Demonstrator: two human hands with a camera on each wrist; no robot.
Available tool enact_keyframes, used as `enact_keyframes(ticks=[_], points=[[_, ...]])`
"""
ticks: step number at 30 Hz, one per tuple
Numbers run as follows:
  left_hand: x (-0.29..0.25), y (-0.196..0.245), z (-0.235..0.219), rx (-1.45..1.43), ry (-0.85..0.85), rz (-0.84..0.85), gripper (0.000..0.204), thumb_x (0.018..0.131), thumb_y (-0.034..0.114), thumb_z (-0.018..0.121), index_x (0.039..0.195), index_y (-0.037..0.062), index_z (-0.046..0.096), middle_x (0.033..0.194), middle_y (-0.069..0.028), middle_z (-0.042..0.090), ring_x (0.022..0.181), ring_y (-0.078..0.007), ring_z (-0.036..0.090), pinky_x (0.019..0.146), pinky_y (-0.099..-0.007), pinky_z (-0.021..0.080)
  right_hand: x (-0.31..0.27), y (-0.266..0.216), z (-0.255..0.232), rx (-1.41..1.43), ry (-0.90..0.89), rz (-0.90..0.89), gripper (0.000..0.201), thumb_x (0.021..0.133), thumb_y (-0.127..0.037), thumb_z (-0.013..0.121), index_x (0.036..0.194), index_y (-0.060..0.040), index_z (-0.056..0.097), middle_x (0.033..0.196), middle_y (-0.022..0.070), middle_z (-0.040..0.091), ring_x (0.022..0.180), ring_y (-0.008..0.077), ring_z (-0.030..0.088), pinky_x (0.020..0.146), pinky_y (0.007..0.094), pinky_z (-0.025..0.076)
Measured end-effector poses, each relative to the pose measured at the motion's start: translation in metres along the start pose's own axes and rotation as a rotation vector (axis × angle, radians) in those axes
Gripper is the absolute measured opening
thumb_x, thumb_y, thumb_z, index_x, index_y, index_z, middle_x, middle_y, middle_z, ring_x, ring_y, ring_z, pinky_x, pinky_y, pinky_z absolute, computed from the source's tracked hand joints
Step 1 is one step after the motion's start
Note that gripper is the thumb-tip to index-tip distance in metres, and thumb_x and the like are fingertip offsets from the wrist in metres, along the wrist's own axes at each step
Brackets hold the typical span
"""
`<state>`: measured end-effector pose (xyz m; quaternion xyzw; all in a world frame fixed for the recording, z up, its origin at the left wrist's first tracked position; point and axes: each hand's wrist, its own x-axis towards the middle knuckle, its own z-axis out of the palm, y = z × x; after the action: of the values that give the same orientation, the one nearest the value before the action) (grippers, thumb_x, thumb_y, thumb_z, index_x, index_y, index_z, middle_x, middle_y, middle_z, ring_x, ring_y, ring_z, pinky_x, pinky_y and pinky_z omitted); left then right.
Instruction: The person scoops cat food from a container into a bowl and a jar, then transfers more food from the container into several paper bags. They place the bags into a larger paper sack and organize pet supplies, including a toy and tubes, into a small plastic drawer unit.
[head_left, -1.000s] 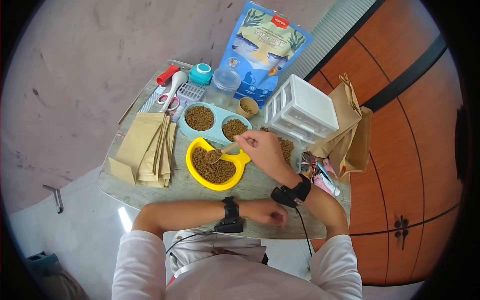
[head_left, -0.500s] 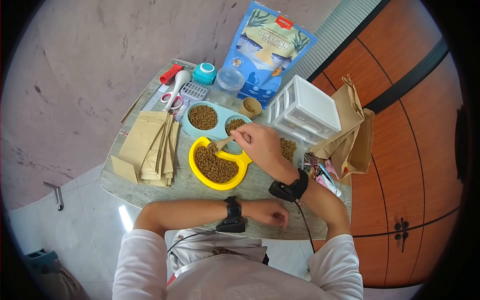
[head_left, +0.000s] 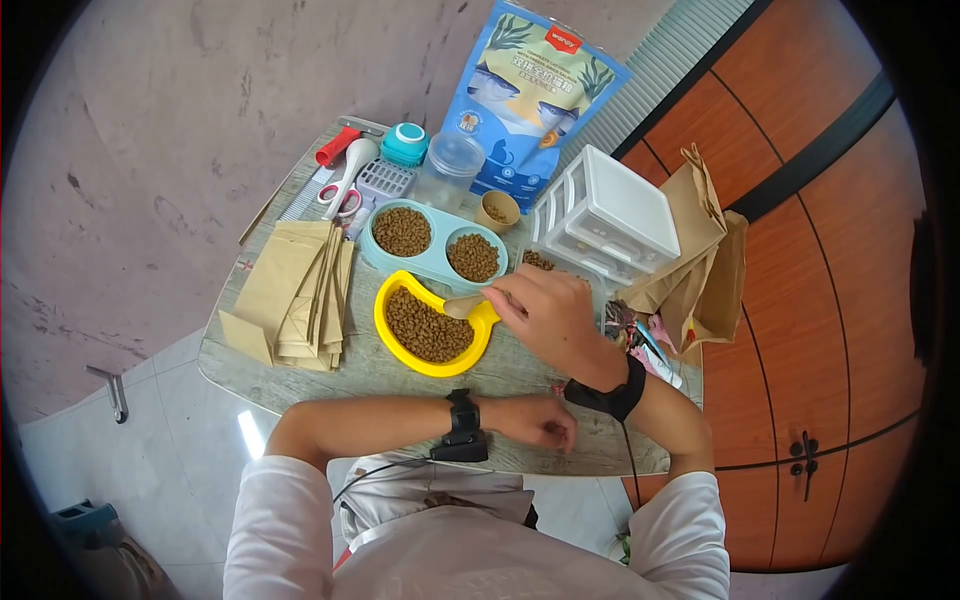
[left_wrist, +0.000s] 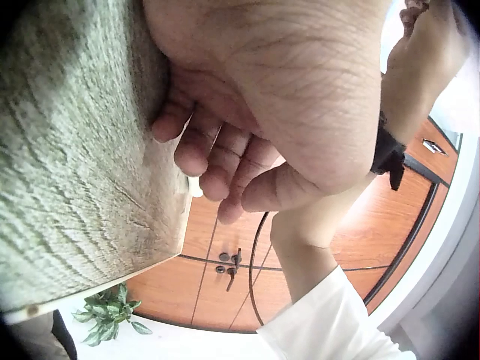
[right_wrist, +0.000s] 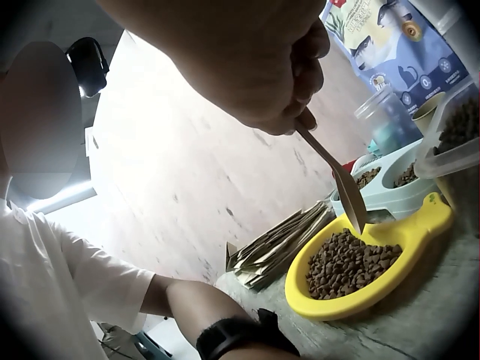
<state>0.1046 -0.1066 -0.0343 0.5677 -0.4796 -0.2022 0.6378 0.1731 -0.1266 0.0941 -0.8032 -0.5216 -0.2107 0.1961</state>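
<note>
My right hand [head_left: 560, 318] pinches the handle of a wooden spoon [head_left: 461, 307] over the right part of the yellow bowl [head_left: 385, 334], which holds brown kibble [head_left: 428, 326]. In the right wrist view the spoon [right_wrist: 349, 193] tilts down, its tip above the kibble [right_wrist: 349, 262]. Behind the yellow bowl is a pale blue double bowl [head_left: 438, 243] with kibble in both rounds. My left hand [head_left: 530, 420] rests on the table's front part, holding nothing; its fingers hang loosely bent in the left wrist view [left_wrist: 247, 112].
Paper bags [head_left: 283, 292] lie at left. A clear jar [head_left: 450, 170], a small cup [head_left: 497, 211] and a blue food pouch [head_left: 530, 100] stand behind. White drawers [head_left: 610, 215], a kibble container partly under my right hand and small packets [head_left: 655, 350] are at right.
The spoon has come up from the kibble and turned, shifting right with my right hand. The double bowl's right round is now uncovered. My left hand has stayed put.
</note>
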Motion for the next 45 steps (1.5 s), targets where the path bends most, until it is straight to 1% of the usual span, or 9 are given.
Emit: enact_keyframes(ticks=[3,5,15,17,30,32,42,44,45], points=[[0.0,-0.001,0.0,-0.003,0.002,-0.002,0.013,0.084,0.011,0.057,0.09,0.004,0.065,0.072,-0.0027,0.06,0.065,-0.0104,0.053,0.06,-0.0269,0.042,0.002,0.001,-0.001,0.056,0.0,0.046,0.01,0.077,-0.016,0.073,0.076,-0.008,0.067,0.059,0.0028,0.054,0.047,0.0186,0.052,0.045,0.0307,0.039],[0.0,-0.002,0.001,-0.007,0.005,-0.002,0.013,0.084,0.011,0.057,0.09,0.0041,0.066,0.072,-0.0028,0.06,0.065,-0.0108,0.053,0.06,-0.027,0.042,0.007,0.0,-0.003,0.176,-0.09,0.242,0.011,0.078,-0.016,0.071,0.079,-0.006,0.068,0.061,0.0044,0.056,0.049,0.0175,0.053,0.046,0.0297,0.039],[-0.001,-0.005,0.001,0.012,-0.004,0.038,0.013,0.086,0.012,0.056,0.092,0.0053,0.065,0.075,-0.0032,0.06,0.067,-0.0116,0.054,0.061,-0.0277,0.042,0.025,0.006,0.038,0.279,-0.201,0.189,0.016,0.083,-0.02,0.067,0.083,-0.0042,0.068,0.065,0.0072,0.058,0.053,0.0175,0.052,0.05,0.0305,0.04],[-0.001,-0.006,0.001,0.002,0.006,0.048,0.013,0.086,0.012,0.055,0.092,0.0055,0.065,0.075,-0.0032,0.06,0.067,-0.0117,0.054,0.06,-0.0278,0.041,0.031,0.007,0.042,0.292,-0.208,0.242,0.021,0.085,-0.023,0.064,0.075,-0.0037,0.064,0.065,0.0108,0.056,0.058,0.0312,0.054,0.052,0.0384,0.04],[0.0,-0.004,0.001,0.037,0.011,0.049,0.013,0.084,0.011,0.055,0.091,0.0059,0.065,0.073,-0.0029,0.061,0.064,-0.0115,0.054,0.059,-0.0277,0.042,0.033,0.017,0.043,0.33,-0.247,0.384,0.023,0.085,-0.023,0.064,0.077,-0.001,0.065,0.06,0.0142,0.055,0.052,0.0318,0.052,0.05,0.0384,0.039],[0.0,-0.004,0.001,0.041,0.008,0.045,0.013,0.083,0.011,0.055,0.091,0.006,0.065,0.073,-0.0028,0.061,0.064,-0.0114,0.054,0.059,-0.0275,0.042,0.029,0.018,0.036,0.352,-0.278,0.428,0.023,0.086,-0.023,0.065,0.085,0.0002,0.068,0.057,0.0113,0.054,0.047,0.0152,0.044,0.046,0.0319,0.034],[0.0,-0.003,0.001,0.023,0.001,0.023,0.014,0.084,0.01,0.056,0.092,0.0042,0.065,0.074,-0.0035,0.061,0.065,-0.0114,0.054,0.06,-0.0276,0.042,-0.002,0.026,0.013,0.284,-0.307,0.451,0.024,0.085,-0.023,0.065,0.085,0.0011,0.068,0.059,0.0097,0.058,0.049,0.0134,0.047,0.048,0.0289,0.038],[0.001,-0.004,0.001,0.032,-0.006,0.022,0.014,0.084,0.01,0.056,0.093,0.0041,0.065,0.074,-0.0039,0.061,0.065,-0.0115,0.054,0.061,-0.0275,0.042,-0.003,0.024,0.002,0.351,-0.255,0.565,0.023,0.085,-0.023,0.064,0.08,-0.0007,0.066,0.06,0.0135,0.057,0.049,0.0245,0.049,0.05,0.0333,0.04],[0.001,-0.004,0.001,0.021,-0.014,0.007,0.014,0.084,0.01,0.056,0.093,0.004,0.065,0.074,-0.0039,0.061,0.066,-0.0114,0.054,0.061,-0.0276,0.042,-0.005,0.026,-0.001,0.349,-0.251,0.568,0.023,0.085,-0.023,0.064,0.08,-0.0007,0.066,0.06,0.0135,0.057,0.049,0.0245,0.049,0.05,0.0333,0.04]])
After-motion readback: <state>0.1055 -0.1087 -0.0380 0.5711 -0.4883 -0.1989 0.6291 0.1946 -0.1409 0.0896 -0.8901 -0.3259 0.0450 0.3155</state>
